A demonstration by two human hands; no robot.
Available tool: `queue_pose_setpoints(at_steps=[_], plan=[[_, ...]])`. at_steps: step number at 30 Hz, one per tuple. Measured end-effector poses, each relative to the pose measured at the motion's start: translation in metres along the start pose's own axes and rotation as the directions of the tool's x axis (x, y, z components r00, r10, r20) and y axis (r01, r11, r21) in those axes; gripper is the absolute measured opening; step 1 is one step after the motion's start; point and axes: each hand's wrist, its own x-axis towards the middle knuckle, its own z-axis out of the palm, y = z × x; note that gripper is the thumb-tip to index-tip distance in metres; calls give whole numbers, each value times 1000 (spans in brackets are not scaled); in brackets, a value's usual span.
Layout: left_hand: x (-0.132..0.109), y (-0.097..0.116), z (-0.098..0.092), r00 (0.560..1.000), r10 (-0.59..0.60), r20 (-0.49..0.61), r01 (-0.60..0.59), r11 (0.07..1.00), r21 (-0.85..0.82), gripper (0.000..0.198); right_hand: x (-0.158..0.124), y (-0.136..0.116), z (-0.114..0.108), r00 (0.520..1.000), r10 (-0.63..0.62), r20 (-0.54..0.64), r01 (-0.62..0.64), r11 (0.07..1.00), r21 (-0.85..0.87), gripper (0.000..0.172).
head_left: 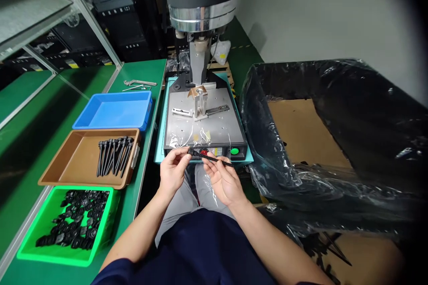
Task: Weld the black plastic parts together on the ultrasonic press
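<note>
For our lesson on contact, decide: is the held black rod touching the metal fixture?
Apart. In the head view, the left hand and right hand hold the black rod; gray plate shows between it and the metal fixture.

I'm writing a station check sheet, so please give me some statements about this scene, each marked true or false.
1. Both the left hand and right hand hold the black part. True.
2. Black rods lie in the green bin. False: they lie in the brown tray.
3. The blue tray is farther from the person than the brown tray. True.
4. The green button is left of the red button. False: it is to the right.
5. A wrench lies on the bench beyond the blue tray. True.
</note>
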Motion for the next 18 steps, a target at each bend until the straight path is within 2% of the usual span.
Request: queue_pose_setpoints(at_steps=[4, 8, 10, 14, 18], plan=[[28, 12, 16, 998, 54, -43, -56, 998, -30, 24, 19, -4, 15, 999, -35, 21, 34, 998, 54, 19], [61, 19, 30, 996, 32, -83, -37, 998, -59, 30, 46, -14, 27, 993, -98, 61, 93, 993, 78, 23], [81, 21, 36, 995, 47, -93, -52, 997, -52, 30, 58, -19, 29, 992, -90, 83, 84, 994, 72, 28], [130, 20, 44, 971, 211, -114, -212, 977, 6, 30, 66, -24, 16, 995, 40, 86, -40, 999, -5, 39], [179, 13, 49, 945, 328, -12, -321, 932, 166, 27, 56, -19, -14, 992, 121, 27, -120, 992, -26, 44]])
